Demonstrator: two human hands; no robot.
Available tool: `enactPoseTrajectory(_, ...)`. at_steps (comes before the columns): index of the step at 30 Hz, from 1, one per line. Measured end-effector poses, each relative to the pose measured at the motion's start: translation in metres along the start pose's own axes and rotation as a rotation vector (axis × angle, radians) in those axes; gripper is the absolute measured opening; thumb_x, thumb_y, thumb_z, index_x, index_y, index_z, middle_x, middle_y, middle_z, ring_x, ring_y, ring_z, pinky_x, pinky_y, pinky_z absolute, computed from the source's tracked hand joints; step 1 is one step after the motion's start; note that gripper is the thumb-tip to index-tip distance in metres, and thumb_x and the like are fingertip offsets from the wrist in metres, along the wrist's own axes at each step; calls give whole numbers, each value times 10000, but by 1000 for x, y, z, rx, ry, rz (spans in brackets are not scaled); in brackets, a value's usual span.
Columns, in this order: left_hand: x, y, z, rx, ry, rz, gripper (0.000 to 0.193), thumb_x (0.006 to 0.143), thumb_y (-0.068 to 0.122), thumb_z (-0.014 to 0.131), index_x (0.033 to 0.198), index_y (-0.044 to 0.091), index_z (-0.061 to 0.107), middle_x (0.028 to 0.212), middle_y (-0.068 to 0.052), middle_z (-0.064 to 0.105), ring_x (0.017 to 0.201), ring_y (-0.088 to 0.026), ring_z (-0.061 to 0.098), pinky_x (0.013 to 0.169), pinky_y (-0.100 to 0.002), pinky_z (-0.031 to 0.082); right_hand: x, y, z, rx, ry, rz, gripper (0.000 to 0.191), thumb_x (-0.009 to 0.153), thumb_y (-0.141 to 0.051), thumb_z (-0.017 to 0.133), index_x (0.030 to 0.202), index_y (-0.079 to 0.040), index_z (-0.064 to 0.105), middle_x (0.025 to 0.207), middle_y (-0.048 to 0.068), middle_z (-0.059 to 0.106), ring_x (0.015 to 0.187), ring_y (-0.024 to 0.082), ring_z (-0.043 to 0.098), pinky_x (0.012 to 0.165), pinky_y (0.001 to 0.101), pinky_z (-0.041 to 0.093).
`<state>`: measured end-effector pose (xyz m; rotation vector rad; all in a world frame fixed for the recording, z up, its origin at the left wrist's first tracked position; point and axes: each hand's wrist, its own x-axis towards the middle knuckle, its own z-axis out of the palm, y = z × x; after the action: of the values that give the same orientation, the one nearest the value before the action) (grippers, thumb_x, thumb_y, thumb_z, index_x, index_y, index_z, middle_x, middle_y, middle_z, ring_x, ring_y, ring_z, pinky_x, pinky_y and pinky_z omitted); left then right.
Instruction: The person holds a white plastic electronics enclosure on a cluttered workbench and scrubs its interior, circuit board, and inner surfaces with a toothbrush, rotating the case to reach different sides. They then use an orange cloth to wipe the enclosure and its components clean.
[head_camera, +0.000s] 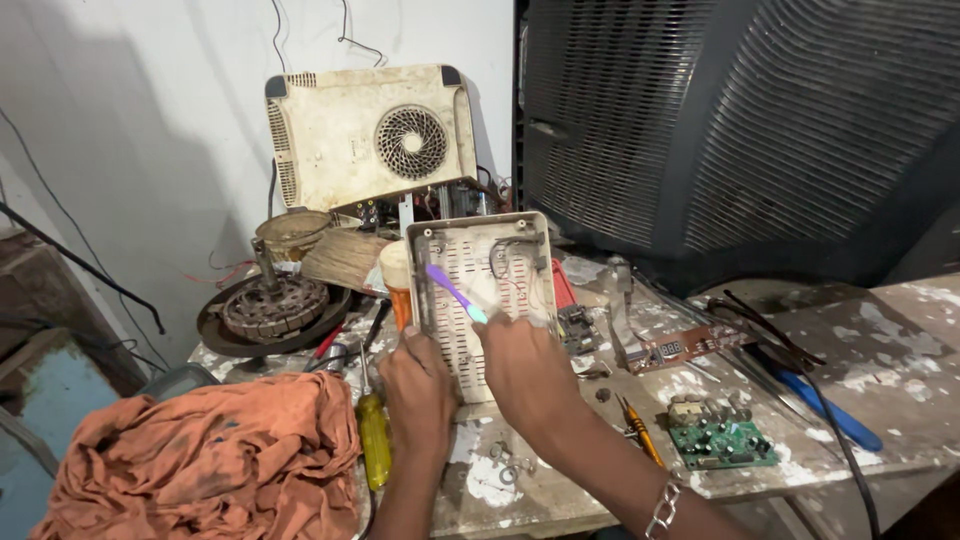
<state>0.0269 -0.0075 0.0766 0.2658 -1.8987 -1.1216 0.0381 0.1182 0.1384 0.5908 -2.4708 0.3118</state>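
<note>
— What is seen left of the hands?
— An orange cloth (205, 455) and a yellow screwdriver (374, 435) (lying flat).
— And the hands?
— The white cover (480, 290) is gripped at its lower edge by the left hand (420, 390); a purple toothbrush (455, 293) is held against it by the right hand (525, 370).
— Rightwards?
— A green board (722, 440) is seen.

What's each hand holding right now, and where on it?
The left hand grips the white vented casing panel at its lower left edge, propping it upright. The right hand holds a purple toothbrush by its handle end, against the panel.
</note>
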Motion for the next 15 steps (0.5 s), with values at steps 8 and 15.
enactPoseTrajectory(8,-4,5,-6,-49,-91,-61,565,1056,261,322,811,-145,630,694,-383,596,678,-554,594,726,-598,445,26,-19,9,60,40,61,332,1059,-221,463,901,-12,668,737,205,705,721,363,742,604,445,605)
enactPoseTrajectory(15,2,4,-5,-34,-51,-74,571,1053,265,345,796,-158,628,718,-392,600,703,-559,597,724,-593,451,-9,-18,17,-21,-215,118,295,1035,-242,491,944,-18,660,753,209,719,720,377,746,625,482,604)
